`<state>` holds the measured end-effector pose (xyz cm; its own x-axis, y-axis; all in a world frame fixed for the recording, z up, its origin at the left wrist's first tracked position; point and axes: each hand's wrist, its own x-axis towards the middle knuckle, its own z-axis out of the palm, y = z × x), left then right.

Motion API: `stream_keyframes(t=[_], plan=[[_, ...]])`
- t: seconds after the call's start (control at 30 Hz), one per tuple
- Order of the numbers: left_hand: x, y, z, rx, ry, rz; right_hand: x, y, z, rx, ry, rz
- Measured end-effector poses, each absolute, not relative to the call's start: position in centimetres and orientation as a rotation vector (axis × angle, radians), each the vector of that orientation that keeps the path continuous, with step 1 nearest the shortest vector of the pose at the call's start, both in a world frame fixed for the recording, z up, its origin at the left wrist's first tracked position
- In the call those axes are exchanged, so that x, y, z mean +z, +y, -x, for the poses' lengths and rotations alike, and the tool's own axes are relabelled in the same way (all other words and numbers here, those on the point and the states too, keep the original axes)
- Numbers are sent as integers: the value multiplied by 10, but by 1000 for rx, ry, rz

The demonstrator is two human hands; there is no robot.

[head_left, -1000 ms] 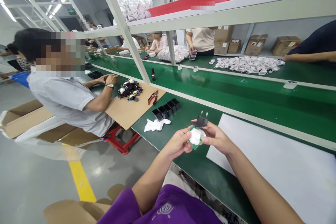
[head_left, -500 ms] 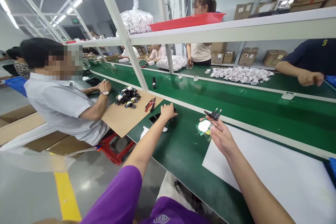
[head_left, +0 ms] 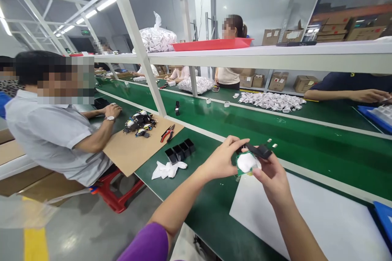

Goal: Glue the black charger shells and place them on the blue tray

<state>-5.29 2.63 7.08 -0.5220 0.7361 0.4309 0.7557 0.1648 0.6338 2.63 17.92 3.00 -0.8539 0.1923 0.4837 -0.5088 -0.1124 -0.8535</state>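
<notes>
Above the green tabletop (head_left: 211,208), the right hand (head_left: 275,183) held a black plug piece (head_left: 261,151) with two pins (head_left: 275,145) pointing away, together with a green circuit board (head_left: 245,164) bearing a white patch (head_left: 246,161). The left hand (head_left: 221,158) was at the board's left side, its fingers bent about a mostly hidden dark part (head_left: 244,147). Four open black cases (head_left: 179,151) stood in a slanting row to the left, just beside a crumpled white piece (head_left: 168,170). Farther left, red-handled pliers (head_left: 167,133) and a heap of wired black parts (head_left: 141,123) lay on a brown sheet (head_left: 131,151). A white sheet (head_left: 257,208) lay beneath the right forearm (head_left: 301,224).
</notes>
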Motion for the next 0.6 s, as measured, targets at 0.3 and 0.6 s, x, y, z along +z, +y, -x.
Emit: stream_keyframes(t=[0.3, 0.6], plan=[[96, 45, 40, -1759, -2177, 1516, 59, 198, -59, 2025, -1489, -275], [104, 44, 38, -1855, -2248, 1569, 67, 186, -53, 2191, -1248, -263]])
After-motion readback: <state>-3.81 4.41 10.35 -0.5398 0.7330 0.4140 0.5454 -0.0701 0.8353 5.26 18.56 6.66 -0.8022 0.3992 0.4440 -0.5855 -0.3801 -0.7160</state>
